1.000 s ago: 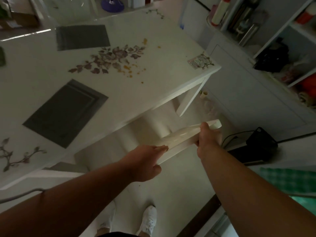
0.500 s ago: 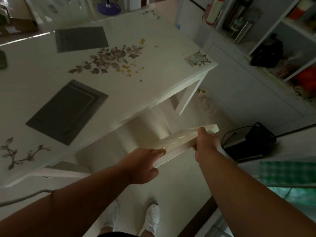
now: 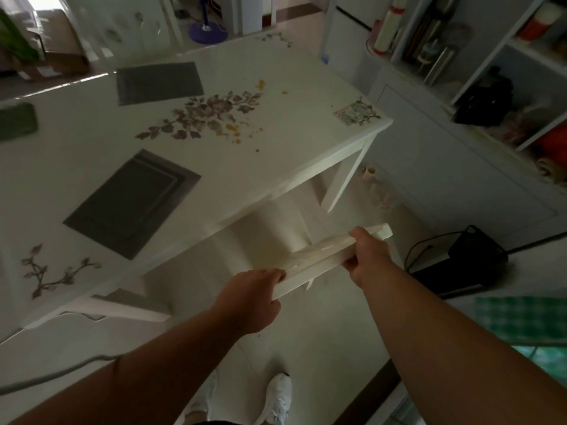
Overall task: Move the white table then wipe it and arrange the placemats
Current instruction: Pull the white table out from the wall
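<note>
The white table (image 3: pixel 306 142) with printed flower sprigs fills the upper left. On it lie a dark grey placemat (image 3: pixel 132 204) near me, a second grey placemat (image 3: pixel 159 82) farther back and a dark mat (image 3: pixel 17 121) at the left edge. Orange crumbs (image 3: pixel 233 130) are scattered by the middle flower print. In front of the table's near edge stands a white chair, and both hands grip its top rail (image 3: pixel 325 259). My left hand (image 3: pixel 248 299) holds the rail's left end and my right hand (image 3: pixel 368 259) its right end.
A white cabinet (image 3: pixel 460 179) with open shelves lines the right side. A black box (image 3: pixel 472 259) with a cable sits on the floor by it, and a clear bottle (image 3: pixel 380 191) stands near the table leg. A green checked cloth (image 3: pixel 521 317) is at right. My white shoes (image 3: pixel 276 397) are below.
Both hands have drawn the chair rail slightly toward me, away from the table's edge. Their grip is unchanged, and nothing on the tabletop has moved.
</note>
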